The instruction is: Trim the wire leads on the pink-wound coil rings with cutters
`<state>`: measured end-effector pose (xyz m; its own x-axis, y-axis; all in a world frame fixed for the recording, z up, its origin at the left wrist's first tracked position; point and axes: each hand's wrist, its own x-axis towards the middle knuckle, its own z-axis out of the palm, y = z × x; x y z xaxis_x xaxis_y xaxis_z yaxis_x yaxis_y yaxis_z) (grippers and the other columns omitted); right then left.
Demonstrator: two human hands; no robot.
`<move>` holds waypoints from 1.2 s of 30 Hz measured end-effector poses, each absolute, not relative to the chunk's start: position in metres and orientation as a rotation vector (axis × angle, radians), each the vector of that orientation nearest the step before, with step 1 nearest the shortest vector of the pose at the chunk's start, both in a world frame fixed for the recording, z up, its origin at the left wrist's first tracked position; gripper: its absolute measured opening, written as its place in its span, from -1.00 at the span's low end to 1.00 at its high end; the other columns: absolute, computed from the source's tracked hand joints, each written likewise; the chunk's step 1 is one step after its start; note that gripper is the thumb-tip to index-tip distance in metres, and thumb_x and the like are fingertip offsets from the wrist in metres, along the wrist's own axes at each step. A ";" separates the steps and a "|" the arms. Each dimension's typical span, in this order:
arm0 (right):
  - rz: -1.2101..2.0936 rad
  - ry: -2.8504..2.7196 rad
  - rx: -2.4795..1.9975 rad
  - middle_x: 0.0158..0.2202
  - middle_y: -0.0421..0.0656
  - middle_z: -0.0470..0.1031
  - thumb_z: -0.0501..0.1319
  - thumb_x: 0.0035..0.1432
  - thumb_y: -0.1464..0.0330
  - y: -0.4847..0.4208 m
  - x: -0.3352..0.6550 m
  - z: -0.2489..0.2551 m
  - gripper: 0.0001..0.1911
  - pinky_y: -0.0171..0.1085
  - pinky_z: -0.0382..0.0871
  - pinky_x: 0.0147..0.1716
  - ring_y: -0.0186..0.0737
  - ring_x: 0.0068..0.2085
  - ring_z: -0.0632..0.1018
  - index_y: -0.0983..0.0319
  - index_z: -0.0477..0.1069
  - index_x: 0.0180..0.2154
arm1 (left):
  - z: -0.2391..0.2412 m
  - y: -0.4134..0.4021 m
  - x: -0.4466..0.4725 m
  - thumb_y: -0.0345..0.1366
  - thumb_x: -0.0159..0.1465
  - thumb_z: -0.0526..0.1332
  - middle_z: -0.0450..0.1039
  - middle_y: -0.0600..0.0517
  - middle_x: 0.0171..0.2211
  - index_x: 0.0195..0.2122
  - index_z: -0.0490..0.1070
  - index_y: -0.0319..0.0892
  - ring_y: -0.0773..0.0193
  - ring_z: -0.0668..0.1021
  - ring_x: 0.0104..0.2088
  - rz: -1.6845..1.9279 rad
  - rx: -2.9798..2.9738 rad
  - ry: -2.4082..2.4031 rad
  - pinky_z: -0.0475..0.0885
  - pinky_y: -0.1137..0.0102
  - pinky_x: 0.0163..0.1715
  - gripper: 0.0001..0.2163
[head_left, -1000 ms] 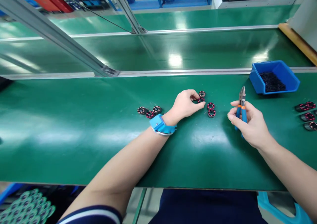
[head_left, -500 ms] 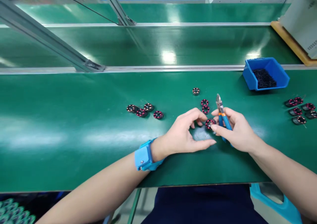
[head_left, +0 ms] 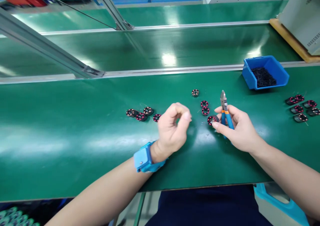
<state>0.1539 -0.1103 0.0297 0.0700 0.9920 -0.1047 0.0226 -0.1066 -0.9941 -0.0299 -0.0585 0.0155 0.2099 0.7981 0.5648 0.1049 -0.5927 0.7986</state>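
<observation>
In my right hand (head_left: 238,129) are the diagonal cutters (head_left: 228,119) with blue-and-orange handles, jaws pointing away from me. Thumb and fingers of that hand also grip a small ring-shaped motor stator (head_left: 211,120) with a black body and pink marks. My left hand (head_left: 173,127), a blue band (head_left: 147,157) on its wrist, is raised left of it with fingers curled and thumb against the index finger. Whatever may be between those fingertips is hidden. Two pink-marked stators (head_left: 205,107) lie just beyond my hands, and a copper-coloured stator (head_left: 195,92) farther back.
Several stators (head_left: 141,116) are grouped left of my left hand, one partly covered by it. More stators (head_left: 297,109) sit at the far right. A blue bin (head_left: 282,77) holds thin black pieces (head_left: 263,77). A metal rail (head_left: 160,71) crosses behind the green bench (head_left: 75,119).
My left hand has moved left, away from the stator in my right hand, and its spread fingers have curled shut. My right hand still holds the stator and cutters.
</observation>
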 end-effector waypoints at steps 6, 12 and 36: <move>1.243 -1.057 -1.312 -0.43 -0.28 0.42 0.37 -0.10 0.35 -0.109 0.150 0.028 -0.64 -0.33 0.37 -0.43 -0.38 -0.44 0.46 0.24 0.37 -0.22 | 0.023 -0.074 -0.009 -0.27 0.01 0.39 0.45 -0.06 -0.23 -0.11 0.30 -0.21 0.32 0.51 -0.37 0.987 1.771 0.864 0.38 0.51 -0.56 -0.55; 1.378 -0.878 -1.292 -0.49 -0.32 0.40 0.44 -0.18 0.24 -0.107 0.146 0.029 -0.55 -0.33 0.46 -0.52 -0.40 -0.52 0.47 0.24 0.36 -0.25 | 0.019 -0.075 -0.004 -0.34 -0.01 0.41 0.43 0.04 -0.40 -0.25 0.33 -0.22 0.35 0.53 -0.43 0.860 1.279 0.809 0.51 0.48 -0.49 -0.67; 1.289 -0.925 -1.287 -0.39 -0.22 0.43 0.39 -0.06 0.17 -0.103 0.164 0.025 -0.57 -0.31 0.50 -0.54 -0.25 -0.39 0.55 0.24 0.35 -0.20 | 0.024 0.037 -0.010 -0.04 -0.10 0.43 0.44 -0.06 -0.40 -0.31 0.41 -0.26 0.23 0.44 -0.48 0.592 2.287 1.511 0.33 0.34 -0.47 -0.54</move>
